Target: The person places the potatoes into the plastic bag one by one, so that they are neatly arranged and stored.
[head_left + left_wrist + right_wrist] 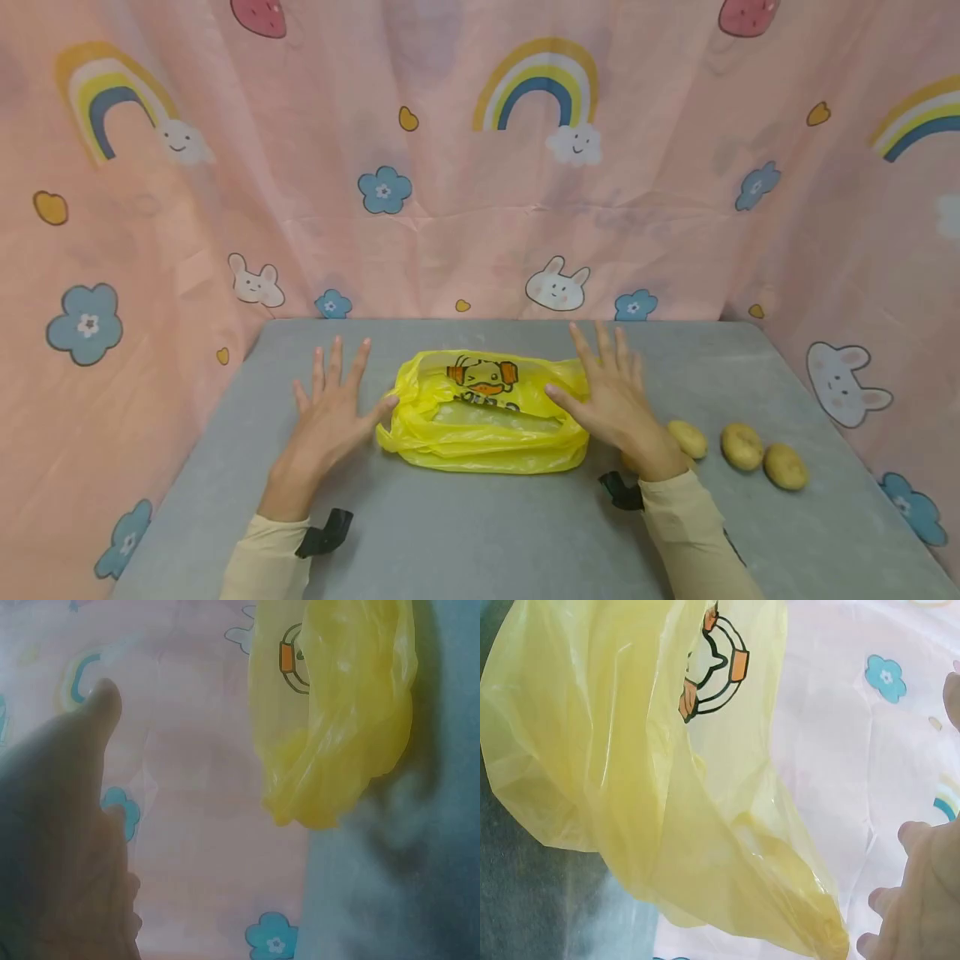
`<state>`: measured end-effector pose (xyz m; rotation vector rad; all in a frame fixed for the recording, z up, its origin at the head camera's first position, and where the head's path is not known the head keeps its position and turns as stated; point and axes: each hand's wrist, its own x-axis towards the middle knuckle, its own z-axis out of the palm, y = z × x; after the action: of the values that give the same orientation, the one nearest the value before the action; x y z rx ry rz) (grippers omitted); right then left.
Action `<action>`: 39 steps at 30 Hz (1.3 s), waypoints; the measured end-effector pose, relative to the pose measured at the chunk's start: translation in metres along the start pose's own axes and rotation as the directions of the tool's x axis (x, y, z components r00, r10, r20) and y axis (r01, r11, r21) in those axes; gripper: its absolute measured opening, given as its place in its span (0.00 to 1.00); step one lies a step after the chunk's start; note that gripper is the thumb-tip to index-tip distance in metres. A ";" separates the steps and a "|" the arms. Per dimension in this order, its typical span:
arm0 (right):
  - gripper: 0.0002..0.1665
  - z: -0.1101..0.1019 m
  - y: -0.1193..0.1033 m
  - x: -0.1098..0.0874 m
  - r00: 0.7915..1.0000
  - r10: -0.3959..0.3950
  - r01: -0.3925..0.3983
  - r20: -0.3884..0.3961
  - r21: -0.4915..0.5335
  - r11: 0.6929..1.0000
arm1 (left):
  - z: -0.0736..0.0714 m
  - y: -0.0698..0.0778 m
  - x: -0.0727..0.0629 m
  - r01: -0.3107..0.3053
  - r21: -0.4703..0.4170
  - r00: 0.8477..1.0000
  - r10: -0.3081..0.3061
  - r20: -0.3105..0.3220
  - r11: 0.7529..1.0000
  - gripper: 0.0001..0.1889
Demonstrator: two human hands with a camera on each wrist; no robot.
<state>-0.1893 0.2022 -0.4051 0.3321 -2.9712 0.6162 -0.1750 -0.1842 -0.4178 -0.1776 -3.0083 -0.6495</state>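
Observation:
A yellow plastic bag (487,454) printed with a cartoon duck lies on the table, its mouth gaping toward me. My left hand (333,425) is at the bag's left side, fingers spread and straight, thumb close to the bag's edge. On the other side my right hand (617,407) also has its fingers spread, with the thumb over the bag's right end. Neither hand grips anything. In the left wrist view the left hand (60,847) appears apart from the bag (352,697). The right wrist view has the fingertips beside the bag (570,735). What the bag contains cannot be seen.
Several potatoes (742,447) lie on the grey table (465,533) to the right, some partly hidden behind my right wrist. A pink patterned curtain (480,242) stands around the table's back and sides. Dark pieces (326,533) are worn at both wrists.

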 end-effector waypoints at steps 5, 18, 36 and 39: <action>0.56 0.002 0.001 0.001 1.000 -0.011 0.011 0.017 -0.009 1.000 | 0.000 0.002 0.001 -0.038 -0.014 0.999 0.038 -0.036 0.999 0.47; 0.56 -0.004 0.007 0.000 0.996 -0.065 0.063 0.053 0.028 0.998 | 0.006 0.003 0.006 -0.204 -0.006 0.970 0.202 -0.135 0.979 0.45; 0.54 -0.016 0.027 -0.015 0.993 -0.109 0.111 0.051 -0.039 0.993 | 0.011 -0.008 0.007 -0.275 0.026 0.956 0.276 -0.097 0.961 0.41; 0.54 -0.016 0.030 -0.017 0.993 -0.111 0.114 0.051 -0.051 0.992 | 0.016 -0.008 0.009 -0.267 0.002 0.962 0.267 -0.056 0.964 0.41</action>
<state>-0.1785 0.2384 -0.4044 0.5124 -2.9821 0.5229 -0.1850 -0.1839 -0.4350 -0.5454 -2.8540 -0.6239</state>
